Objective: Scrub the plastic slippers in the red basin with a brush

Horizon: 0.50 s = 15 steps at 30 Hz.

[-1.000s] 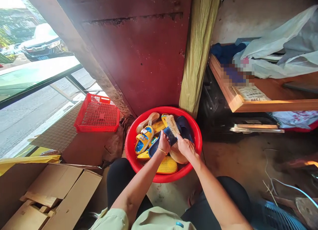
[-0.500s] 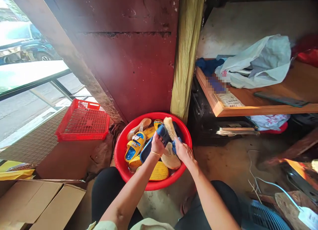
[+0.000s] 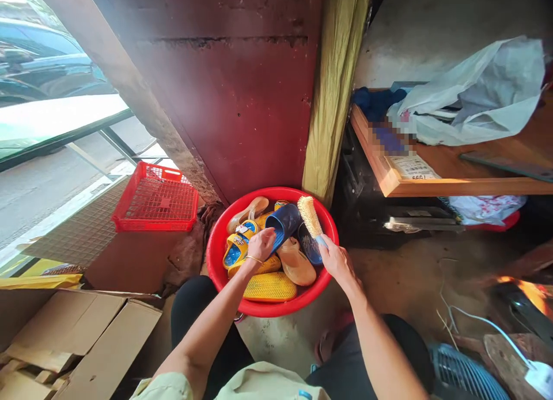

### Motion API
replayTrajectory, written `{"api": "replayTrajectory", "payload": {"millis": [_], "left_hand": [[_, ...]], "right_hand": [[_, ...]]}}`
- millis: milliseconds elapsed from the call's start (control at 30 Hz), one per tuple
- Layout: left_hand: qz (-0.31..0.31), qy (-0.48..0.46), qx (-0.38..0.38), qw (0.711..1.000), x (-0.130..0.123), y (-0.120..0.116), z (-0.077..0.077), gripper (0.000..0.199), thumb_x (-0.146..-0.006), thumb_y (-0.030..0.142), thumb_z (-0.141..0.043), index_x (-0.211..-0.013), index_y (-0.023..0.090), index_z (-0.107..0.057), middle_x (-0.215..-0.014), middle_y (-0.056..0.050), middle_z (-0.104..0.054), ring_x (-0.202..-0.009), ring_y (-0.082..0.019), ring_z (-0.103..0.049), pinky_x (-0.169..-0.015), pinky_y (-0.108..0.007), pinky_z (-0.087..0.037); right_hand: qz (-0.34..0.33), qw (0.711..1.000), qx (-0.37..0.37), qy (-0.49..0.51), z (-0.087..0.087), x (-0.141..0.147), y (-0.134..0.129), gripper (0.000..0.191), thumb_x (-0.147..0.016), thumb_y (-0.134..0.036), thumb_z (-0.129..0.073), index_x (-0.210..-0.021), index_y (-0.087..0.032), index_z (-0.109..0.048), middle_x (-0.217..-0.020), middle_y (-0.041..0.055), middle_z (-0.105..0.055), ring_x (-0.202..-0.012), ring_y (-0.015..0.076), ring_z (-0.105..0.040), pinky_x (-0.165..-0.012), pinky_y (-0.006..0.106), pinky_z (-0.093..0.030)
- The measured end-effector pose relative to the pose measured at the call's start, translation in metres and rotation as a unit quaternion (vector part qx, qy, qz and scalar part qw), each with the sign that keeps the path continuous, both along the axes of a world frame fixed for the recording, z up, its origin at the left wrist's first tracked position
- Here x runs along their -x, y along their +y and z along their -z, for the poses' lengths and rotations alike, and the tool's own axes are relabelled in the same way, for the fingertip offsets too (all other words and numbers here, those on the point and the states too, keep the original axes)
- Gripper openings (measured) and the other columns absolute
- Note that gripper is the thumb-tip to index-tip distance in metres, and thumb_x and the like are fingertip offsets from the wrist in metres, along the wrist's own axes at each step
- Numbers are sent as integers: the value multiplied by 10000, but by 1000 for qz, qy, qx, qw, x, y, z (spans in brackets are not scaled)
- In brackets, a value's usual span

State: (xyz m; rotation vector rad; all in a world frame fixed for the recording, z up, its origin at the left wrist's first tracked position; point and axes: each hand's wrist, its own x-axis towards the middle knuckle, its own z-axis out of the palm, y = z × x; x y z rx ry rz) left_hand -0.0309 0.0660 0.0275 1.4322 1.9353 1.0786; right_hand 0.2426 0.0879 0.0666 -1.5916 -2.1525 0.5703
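Observation:
Over the red basin (image 3: 215, 256), my left hand (image 3: 261, 244) is closed around the heel end of a dark blue slipper (image 3: 285, 218), whose broad strap faces up and away. My right hand (image 3: 339, 261) grips the blue handle of a scrubbing brush (image 3: 310, 216), its pale bristle head raised over the basin's right rim, apart from the slipper. Around them in the basin lie a yellow sandal with a blue footbed (image 3: 233, 253), a yellow sole (image 3: 270, 287), a beige sandal (image 3: 296, 263), another beige sandal (image 3: 250, 212) and a second dark blue slipper (image 3: 309, 244).
A red plastic crate (image 3: 158, 198) stands left of the basin, with an open cardboard box (image 3: 121, 342) nearer me. A maroon panel (image 3: 233, 112) rises behind the basin. On the right, a wooden shelf (image 3: 453, 187) holds a white plastic bag (image 3: 488, 95); a cable (image 3: 488, 325) runs below.
The brush has come away from the blue slipper, towards the right. My left hand has moved left and now holds the slipper by its heel end, strap up. The view has shifted slightly.

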Motion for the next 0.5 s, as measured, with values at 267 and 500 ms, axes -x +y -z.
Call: {"api": "replayTrajectory", "payload": {"millis": [267,500], "left_hand": [[-59,167,180,968,36,-14,29,616,-805,516,-712,-1287,157,-576,-1323,-185,-618,-1278,-330,-566,-1064,-412,-425],[-71,-116,55,989,7,-15,25,349,-687,400,-806,-837,240,-535,-789,-24,-623,-913,-261,-660,-864,-374,-496]], "right_hand": [[-189,977,98,21,-19,15,-26,444,-1009,-336,-417,-1395,-250,-618,-1145,68,-771,-1011,208,-718,-832,270,-531],[-135,976,124,-119,-15,20,-27,469,-1024,-315,-350,-1430,-319,-583,-1007,70,-788,-917,225,-742,-727,279,-516]]}}
